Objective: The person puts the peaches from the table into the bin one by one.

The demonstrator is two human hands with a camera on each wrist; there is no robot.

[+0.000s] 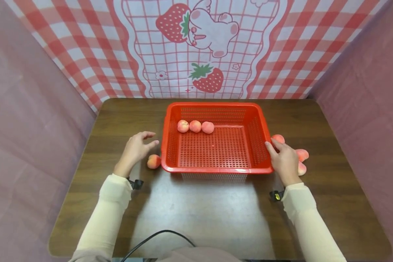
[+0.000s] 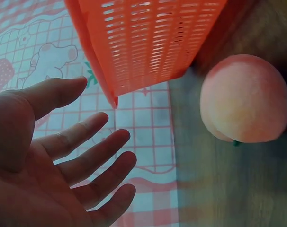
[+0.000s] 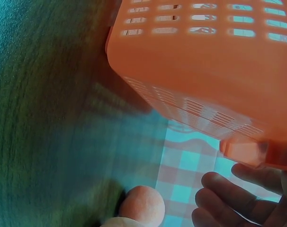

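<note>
The basket (image 1: 213,170) stands near the middle of the table (image 1: 199,214), with three peaches (image 1: 195,126) inside, in a row at the far left part of its floor. The left hand (image 1: 135,150) hangs beside the left wall; its thumb and fingers are spread apart, and between them is nothing. The right hand (image 1: 285,160) has its thumb at the right rim and its other fingers outside, loosely parted; whether it truly pinches the rim, I cannot tell.

In my judgement, the main risk is an uneven pull. If only the right side is lifted, the basket would tilt, and the row of peaches could roll against the left wall. The single peach (image 1: 154,161) lies just beside that wall, so a slide to the left could push it or catch it below. On the right, a back peach (image 1: 278,138), a middle peach (image 1: 302,155) and a front peach (image 1: 301,168) lie close around the right hand; a careless wrist could knock them, and being round, they may roll.

About room: behind the basket the far edge of the table is near, with the cloth (image 1: 199,72) beyond it. Toward the person there is more free wood, up to the cable (image 1: 165,231) at the near edge. Both sides also offer wood, beyond the loose peaches.
</note>
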